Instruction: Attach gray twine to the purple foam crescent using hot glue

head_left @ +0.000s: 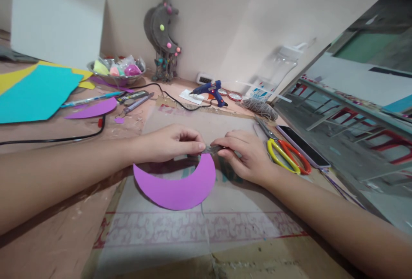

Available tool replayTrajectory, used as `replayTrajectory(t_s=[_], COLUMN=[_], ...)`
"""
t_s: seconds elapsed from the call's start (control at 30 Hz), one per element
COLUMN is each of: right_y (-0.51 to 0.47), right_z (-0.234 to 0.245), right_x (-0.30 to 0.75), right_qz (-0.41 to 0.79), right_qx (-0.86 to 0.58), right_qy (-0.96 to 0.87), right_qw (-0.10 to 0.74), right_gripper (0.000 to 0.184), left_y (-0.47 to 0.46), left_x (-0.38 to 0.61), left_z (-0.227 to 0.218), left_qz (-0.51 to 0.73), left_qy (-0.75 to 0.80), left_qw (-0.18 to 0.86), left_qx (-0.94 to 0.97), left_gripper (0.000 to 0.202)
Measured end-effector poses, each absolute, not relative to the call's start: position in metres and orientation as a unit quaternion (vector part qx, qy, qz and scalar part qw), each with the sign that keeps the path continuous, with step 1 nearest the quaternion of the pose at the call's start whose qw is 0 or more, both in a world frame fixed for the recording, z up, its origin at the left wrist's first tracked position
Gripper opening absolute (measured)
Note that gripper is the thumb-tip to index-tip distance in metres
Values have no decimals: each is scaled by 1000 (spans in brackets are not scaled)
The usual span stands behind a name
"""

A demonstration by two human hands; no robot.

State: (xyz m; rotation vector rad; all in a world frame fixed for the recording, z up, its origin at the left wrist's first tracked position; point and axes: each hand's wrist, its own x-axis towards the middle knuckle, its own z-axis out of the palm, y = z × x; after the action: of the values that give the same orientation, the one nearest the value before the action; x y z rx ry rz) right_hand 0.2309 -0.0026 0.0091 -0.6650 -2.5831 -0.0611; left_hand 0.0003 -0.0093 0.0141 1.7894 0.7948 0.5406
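A purple crescent of craft foam [180, 186] lies on a translucent plastic sheet [161, 227] in front of me. My left hand [167, 141] rests just above the crescent, fingers curled, pinching a small thin dark piece [210, 148] at the crescent's right tip. My right hand [247, 154] pinches the other end of that same small piece, fingers closed. I cannot make out what the piece is.
Scissors with yellow and red handles [286, 152] and a phone [302, 146] lie right of my right hand. A blue glue gun [210, 91] with a black cord [51, 139], twine [259, 108], a bowl of pom-poms [117, 71], pens [135, 98], teal and yellow sheets [35, 92] and a grey moon ornament [161, 30] stand behind.
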Motion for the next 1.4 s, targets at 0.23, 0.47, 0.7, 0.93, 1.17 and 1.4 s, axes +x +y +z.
replayTrajectory(t_s=[0.23, 0.47, 0.7, 0.93, 1.17, 1.4], right_y=[-2, -1, -2, -1, -3, -2], right_z=[9, 8, 8, 9, 10, 10], right_x=[230, 230, 230, 230, 230, 229], right_qz=[-45, -15, -3, -40, -105, -133], right_qx=[-244, -246, -249, -245, -221, -214], right_qy=[-944, -943, -941, -945, -944, -943], right_qw=[216, 222, 230, 215, 220, 218], right_gripper=[28, 26, 27, 27, 25, 25], left_y=[-9, -8, -9, -9, -7, -8], left_x=[0, 0, 1, 1, 0, 0], left_z=[14, 11, 11, 12, 11, 11], left_qz=[227, 231, 237, 235, 223, 222], left_qy=[335, 329, 328, 331, 327, 325], left_qw=[524, 547, 551, 547, 547, 546], left_qx=[750, 735, 730, 733, 738, 739], left_gripper=[24, 23, 22, 22, 24, 23])
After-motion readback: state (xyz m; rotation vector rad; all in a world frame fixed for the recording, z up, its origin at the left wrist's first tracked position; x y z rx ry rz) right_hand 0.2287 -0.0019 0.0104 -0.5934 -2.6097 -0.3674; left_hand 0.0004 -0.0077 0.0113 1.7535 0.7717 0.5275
